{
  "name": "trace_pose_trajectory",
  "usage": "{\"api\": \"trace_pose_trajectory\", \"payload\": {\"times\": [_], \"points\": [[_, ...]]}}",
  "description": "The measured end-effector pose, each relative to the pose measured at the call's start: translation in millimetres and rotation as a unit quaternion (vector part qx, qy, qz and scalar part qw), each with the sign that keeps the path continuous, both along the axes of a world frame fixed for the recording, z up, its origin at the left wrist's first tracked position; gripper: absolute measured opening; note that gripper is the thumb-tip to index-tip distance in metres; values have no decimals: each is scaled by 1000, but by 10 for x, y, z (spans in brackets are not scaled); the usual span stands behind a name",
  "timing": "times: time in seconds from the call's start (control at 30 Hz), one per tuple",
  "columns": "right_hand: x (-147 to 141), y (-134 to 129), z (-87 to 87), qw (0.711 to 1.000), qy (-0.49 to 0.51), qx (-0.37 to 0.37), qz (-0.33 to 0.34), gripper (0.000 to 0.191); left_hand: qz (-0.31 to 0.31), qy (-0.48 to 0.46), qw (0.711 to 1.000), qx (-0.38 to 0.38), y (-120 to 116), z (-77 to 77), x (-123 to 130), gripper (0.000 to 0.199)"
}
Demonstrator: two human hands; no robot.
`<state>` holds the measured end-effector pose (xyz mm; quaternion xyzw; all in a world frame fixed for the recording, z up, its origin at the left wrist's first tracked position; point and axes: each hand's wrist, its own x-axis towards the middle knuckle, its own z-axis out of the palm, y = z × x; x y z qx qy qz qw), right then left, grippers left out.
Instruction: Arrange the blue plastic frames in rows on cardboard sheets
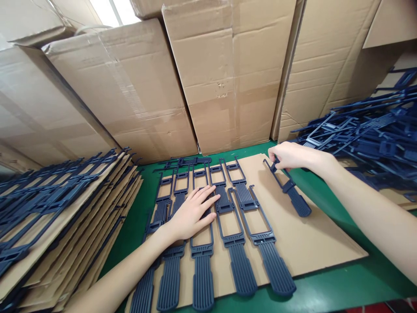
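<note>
My right hand [286, 155] pinches the upper end of a dark blue plastic frame with a ribbed handle [299, 201], tilted over the right part of a cardboard sheet [312, 243]. Whether its lower end touches the sheet I cannot tell. With fingers spread, my left hand [195, 213] lies flat on several like frames set out in two overlapping rows. Right of this hand lie a near-row frame [269, 256] and another frame [239, 265], handles pointing toward me. Parts of the frames under my left hand and forearm are hidden.
At left rises a stack of cardboard sheets [97, 226] layered with like frames. A tangled heap of frames [374, 130] lies at right. Large cardboard boxes [234, 78] wall off the back of the green table [325, 291]. A few loose pieces [185, 162] lie behind the rows.
</note>
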<state>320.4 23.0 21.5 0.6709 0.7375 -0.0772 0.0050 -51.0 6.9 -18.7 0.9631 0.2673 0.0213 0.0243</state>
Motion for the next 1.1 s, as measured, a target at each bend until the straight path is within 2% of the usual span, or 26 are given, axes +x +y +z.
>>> {"api": "trace_pose_trajectory", "payload": {"times": [0.07, 0.13, 0.23, 0.3, 0.5, 0.67, 0.83, 0.93, 1.0, 1.1], "points": [[-58, -15, 0, 1000, 1, 20, -1, 21, -3, -7, 1000, -1, 2, -6, -3, 49], [-105, -25, 6, 999, 44, 25, 21, 20, -5, -12, 1000, -1, 4, -16, -8, 49], [-136, -20, 2, 983, 158, -12, 96, 21, -5, -12, 1000, -2, 8, -24, -13, 49], [-124, 6, -36, 974, 187, -37, 123, 24, -3, -12, 1000, -3, 7, -20, -13, 49], [-84, 110, -255, 990, 90, -67, 90, 26, 0, -5, 1000, -4, -8, 1, -5, 49], [-133, 146, -324, 992, 43, -18, 114, 21, -2, -4, 1000, 1, -7, -12, -8, 49], [33, 256, -410, 999, 12, 4, 53, 14, -4, -8, 1000, 0, 11, -27, -19, 49], [142, 329, -507, 998, 32, 47, 9, 20, -4, -7, 1000, 2, 14, -29, -21, 50], [149, 359, -578, 995, 62, 77, -13, 24, -5, -10, 1000, 3, 13, -28, -20, 50], [62, 378, -681, 988, 93, 110, -54, 17, -8, -18, 1000, 2, 12, -28, -20, 50]]}}
